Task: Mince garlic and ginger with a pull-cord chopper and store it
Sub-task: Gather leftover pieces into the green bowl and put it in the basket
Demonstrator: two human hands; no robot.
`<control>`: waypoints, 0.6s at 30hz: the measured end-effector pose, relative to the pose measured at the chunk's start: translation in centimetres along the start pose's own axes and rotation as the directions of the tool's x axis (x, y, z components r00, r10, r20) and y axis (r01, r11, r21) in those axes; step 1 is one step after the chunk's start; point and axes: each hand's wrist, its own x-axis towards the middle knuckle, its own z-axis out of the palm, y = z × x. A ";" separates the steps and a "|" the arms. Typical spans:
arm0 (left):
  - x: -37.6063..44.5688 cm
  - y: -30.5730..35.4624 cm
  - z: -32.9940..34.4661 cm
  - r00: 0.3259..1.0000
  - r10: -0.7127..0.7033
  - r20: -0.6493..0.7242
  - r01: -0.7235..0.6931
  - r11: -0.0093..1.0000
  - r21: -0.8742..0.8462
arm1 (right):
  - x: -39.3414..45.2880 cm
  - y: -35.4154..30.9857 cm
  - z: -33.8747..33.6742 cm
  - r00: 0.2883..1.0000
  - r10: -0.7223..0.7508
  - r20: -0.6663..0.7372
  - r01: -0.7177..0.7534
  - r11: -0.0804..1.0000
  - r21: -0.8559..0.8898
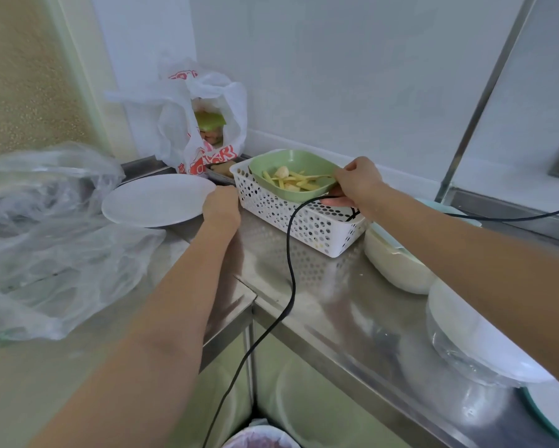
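Stainless steel counter (320, 286) runs into a corner of pale walls, pretty cluttered. Right hand (357, 184) grips the rim of a green dish (291, 160) holding ginger strips and garlic (292, 181), sitting on a white perforated basket (304, 218). Left hand (221, 206) curls round the edge of a white plate (155, 200). Crumpled clear plastic (45, 237) lies left, a printed shopping bag (200, 124) stands in the corner, and a black cable (291, 270) trails across.

Right hand (355, 182) grips green dish (292, 163) of ginger strips (299, 182) over white perforated basket (304, 221); left hand (221, 206) holds white plate (157, 200) on steel counter (336, 305).
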 end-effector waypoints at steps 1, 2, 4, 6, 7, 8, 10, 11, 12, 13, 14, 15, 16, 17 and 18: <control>0.0 -0.4 -0.2 0.999 -0.032 -0.019 0.031 0.998 -0.062 | -0.1 0.0 0.0 1.000 0.003 0.002 -0.003 1.000 0.007; 0.0 -1.0 -0.5 0.995 -0.076 -0.059 0.066 0.986 -0.154 | -0.1 -0.1 -0.1 1.000 0.004 0.004 -0.004 1.000 0.010; -0.2 -1.8 -1.8 0.962 -0.186 -0.202 0.099 0.921 -0.376 | -0.3 -0.2 -0.1 1.000 0.007 0.007 -0.007 1.000 0.001; 0.1 -1.6 -3.9 0.913 -0.225 -0.341 -0.031 0.794 -0.607 | -0.4 -0.3 -0.1 1.000 0.010 0.008 -0.010 1.000 0.001; 0.2 -1.0 -5.3 0.908 -0.195 -0.372 -0.145 0.685 -0.714 | -0.4 -0.3 -0.1 1.000 0.011 0.009 -0.011 1.000 0.011; 0.3 -0.1 -6.3 0.910 -0.127 -0.394 -0.252 0.585 -0.771 | -0.5 -0.3 -0.1 1.000 0.010 0.010 -0.010 1.000 0.019; 0.4 2.1 -7.9 0.920 0.086 -0.383 -0.369 0.524 -0.768 | -0.6 -0.4 0.0 1.000 0.000 0.006 0.000 1.000 0.011; 0.3 3.0 -8.2 0.931 0.191 -0.312 -0.364 0.551 -0.751 | -0.7 -0.4 0.0 1.000 -0.002 0.003 0.002 1.000 0.002; 0.1 3.6 -8.3 0.941 0.266 -0.209 -0.331 0.601 -0.728 | -0.9 -0.4 0.1 1.000 0.008 -0.003 -0.008 1.000 -0.011; -0.1 4.1 -8.3 0.944 0.301 -0.136 -0.306 0.641 -0.704 | -0.8 -0.5 0.1 1.000 0.020 -0.019 -0.020 1.000 -0.023; -0.1 4.0 -8.1 0.950 0.290 -0.118 -0.290 0.671 -0.682 | -0.6 -0.6 0.0 0.998 0.032 -0.049 -0.034 0.998 -0.045; -0.3 3.7 -7.8 0.958 0.238 -0.158 -0.281 0.686 -0.671 | -0.3 -0.9 -0.1 0.995 0.032 -0.091 -0.040 0.996 -0.085; -0.5 3.3 -7.4 0.967 0.148 -0.208 -0.251 0.704 -0.665 | 0.0 -1.3 -0.1 0.991 0.025 -0.131 -0.043 0.990 -0.138; -0.5 2.8 -7.0 0.972 0.062 -0.226 -0.201 0.716 -0.668 | 0.4 -1.9 -0.2 0.987 0.008 -0.159 -0.038 0.981 -0.191; -0.5 2.5 -6.7 0.980 0.006 -0.198 -0.141 0.725 -0.674 | 0.8 -2.5 -0.3 0.985 -0.011 -0.173 -0.030 0.972 -0.234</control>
